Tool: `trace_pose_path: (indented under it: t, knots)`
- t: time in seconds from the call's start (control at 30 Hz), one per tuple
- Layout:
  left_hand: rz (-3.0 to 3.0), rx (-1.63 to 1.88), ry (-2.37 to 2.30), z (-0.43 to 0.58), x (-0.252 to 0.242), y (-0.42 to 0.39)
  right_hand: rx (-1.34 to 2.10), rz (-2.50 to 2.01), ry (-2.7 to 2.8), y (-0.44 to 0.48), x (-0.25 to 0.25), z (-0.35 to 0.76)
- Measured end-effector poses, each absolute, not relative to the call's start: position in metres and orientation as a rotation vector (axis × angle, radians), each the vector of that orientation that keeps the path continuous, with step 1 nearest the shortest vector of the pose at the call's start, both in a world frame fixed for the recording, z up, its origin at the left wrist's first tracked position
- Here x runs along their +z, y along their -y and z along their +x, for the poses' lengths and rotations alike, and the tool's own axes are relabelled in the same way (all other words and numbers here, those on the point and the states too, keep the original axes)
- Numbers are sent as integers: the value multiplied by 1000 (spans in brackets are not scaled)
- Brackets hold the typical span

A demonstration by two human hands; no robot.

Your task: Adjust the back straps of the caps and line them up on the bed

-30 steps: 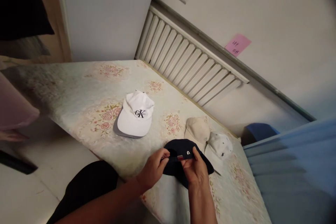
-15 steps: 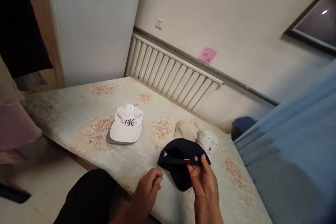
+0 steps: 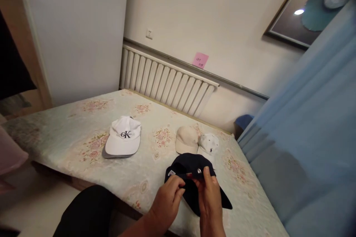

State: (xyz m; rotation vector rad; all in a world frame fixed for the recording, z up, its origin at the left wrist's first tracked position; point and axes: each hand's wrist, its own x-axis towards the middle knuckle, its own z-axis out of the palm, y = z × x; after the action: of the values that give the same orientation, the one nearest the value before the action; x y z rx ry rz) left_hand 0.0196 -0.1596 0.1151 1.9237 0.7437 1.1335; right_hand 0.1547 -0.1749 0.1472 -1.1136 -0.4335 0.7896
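Note:
Over the bed, a dark baseball cap (image 3: 191, 162) is held with its back strap and metal buckle facing me. My right hand (image 3: 209, 200) is closed on the cap's rim beside the buckle, thumb on the outside. My left hand (image 3: 168, 199) has its fingers pinched at the left part of the rim, by a small white label; the fingertips are partly hidden. Just beyond the dark cap lie a beige cap (image 3: 185, 139) and a white cap with a small dark logo (image 3: 209, 142), side by side. Farther left sits a white cap with black "CK" letters (image 3: 124, 137), a grey brim showing beneath it.
The caps lie on a bed with a floral cover (image 3: 155, 163). Behind it are a white radiator (image 3: 167, 79) and a wall with a pink note (image 3: 200, 60). A blue curtain (image 3: 280, 126) hangs along the right; my dark-clothed knee (image 3: 86, 211) is at the lower left.
My left hand has moved right and up to the cap's rim, where it was apart before. The dark cap has turned so its brim shows at the lower right. The view has shifted right.

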Motion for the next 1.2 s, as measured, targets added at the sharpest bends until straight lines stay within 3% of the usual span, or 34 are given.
trace_pose_path:
  t: [0.43, 0.67, 0.9, 1.2]
  knots:
    - [2159, 1055, -878, 52, 116, 153, 728, -1286, 475, 190, 118, 142]
    - [1930, 1034, -812, 47, 115, 139, 785, -1258, 444, 187, 116, 143]
    - [1432, 1025, -652, 37, 112, 128, 973, -1038, 417, 184, 116, 140]
    - [1328, 905, -624, 27, 107, 128, 1220, -673, 544, 185, 99, 141]
